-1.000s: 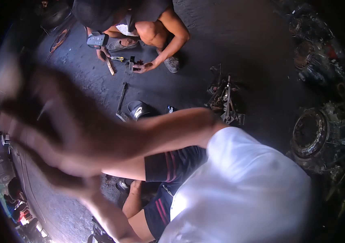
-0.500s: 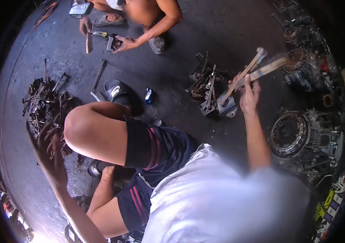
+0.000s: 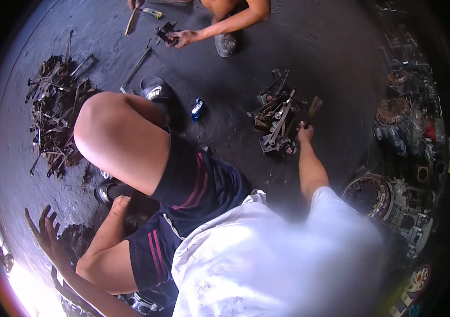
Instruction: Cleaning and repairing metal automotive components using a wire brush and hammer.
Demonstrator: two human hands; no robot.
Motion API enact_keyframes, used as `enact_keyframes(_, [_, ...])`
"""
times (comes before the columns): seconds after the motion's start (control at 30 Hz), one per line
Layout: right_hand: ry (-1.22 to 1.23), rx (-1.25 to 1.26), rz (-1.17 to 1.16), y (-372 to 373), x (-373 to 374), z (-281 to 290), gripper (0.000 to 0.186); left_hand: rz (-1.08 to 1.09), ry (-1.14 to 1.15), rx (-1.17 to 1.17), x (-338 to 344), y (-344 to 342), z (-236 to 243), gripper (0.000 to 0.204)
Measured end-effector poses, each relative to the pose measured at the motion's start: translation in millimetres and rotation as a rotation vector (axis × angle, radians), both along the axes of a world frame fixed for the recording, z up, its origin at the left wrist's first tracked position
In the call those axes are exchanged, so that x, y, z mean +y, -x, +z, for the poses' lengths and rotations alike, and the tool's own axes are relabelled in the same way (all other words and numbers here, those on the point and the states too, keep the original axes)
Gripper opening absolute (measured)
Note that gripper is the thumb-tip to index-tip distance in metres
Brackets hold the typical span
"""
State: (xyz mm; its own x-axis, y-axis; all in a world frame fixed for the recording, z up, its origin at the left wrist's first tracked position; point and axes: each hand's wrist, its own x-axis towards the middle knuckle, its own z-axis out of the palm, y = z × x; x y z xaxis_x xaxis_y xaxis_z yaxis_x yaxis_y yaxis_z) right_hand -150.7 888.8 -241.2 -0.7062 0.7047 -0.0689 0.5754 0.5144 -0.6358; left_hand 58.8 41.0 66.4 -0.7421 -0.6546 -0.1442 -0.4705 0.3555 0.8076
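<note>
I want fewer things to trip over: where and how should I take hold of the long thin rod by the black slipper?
I'd grip the long thin rod mid-shaft, coming from above with fingers closing across it. It lies flat, slender and straight there; its near end sits close to the black slipper, its far end points toward the co-worker's hand, so the middle looks freest.

1. Head camera: left unit of a head-worn fisheye pair, facing down.
2. Near field: white shirt [image 3: 246, 253] and bent knee [image 3: 106, 129], seen from above.
3. Side coverage: left hand [image 3: 50, 240] at left, right hand [image 3: 305, 133] right of centre.
4. Upper edge: co-worker's forearm [image 3: 225, 28].
</note>
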Motion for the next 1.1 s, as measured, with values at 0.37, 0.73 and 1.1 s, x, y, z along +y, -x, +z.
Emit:
enact_keyframes(0.37, [0.296, 0.488, 0.482, 96.0, -106.7, 135.7, 0.035, -0.155, 0.019, -0.195, 25.5, 12.6, 67.7, 0.062])
enact_keyframes(0.73, [-0.025, 0.293, 1.253, 90.8, -297.1, 384.8, 0.032, 0.334, -0.695, 0.460, -79.8, 143.1, -24.2, 0.046])
enact_keyframes(1.1, [-0.535, -0.446, 2.156, 78.8, -606.2, 393.6, 0.028, 0.203, 0.127, 0.123, -76.6, 154.8, -202.8, 0.028])
